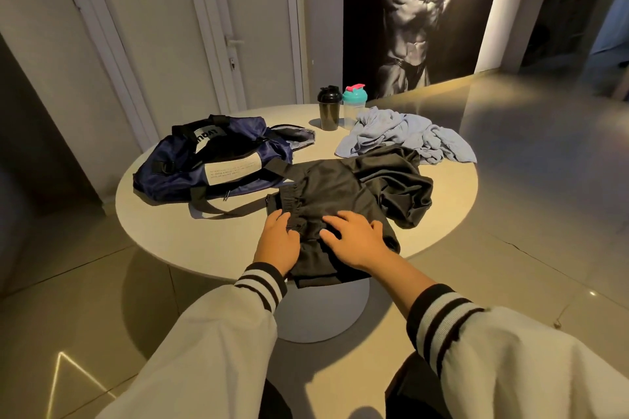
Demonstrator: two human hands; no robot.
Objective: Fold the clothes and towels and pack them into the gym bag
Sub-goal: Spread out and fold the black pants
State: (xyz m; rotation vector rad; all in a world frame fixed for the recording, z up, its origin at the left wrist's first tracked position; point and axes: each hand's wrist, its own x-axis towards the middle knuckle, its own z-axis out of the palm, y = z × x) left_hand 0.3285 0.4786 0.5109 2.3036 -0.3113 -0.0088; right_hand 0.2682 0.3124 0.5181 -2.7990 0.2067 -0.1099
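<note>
Black shorts (326, 187) lie on near edge of round desk (163, 231), lower part overhanging. Left grip (277, 240) and right grip (354, 238) both spread, fingers flat on the fabric. Navy gym bag (211, 160) just left of shorts. Crumpled blue towel (405, 136) behind, beside two shaker bottles (329, 107).

Both hands, left hand (277, 241) & right hand (354, 238), flat on black shorts (326, 194).

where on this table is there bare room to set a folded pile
Widest bare patch: the round white table's front-left, between the navy gym bag, the left hand and the near rim. A narrow strip follows the right rim past the crumpled black garment. Crowded: centre and back-right, black shorts, light blue towel.
</note>
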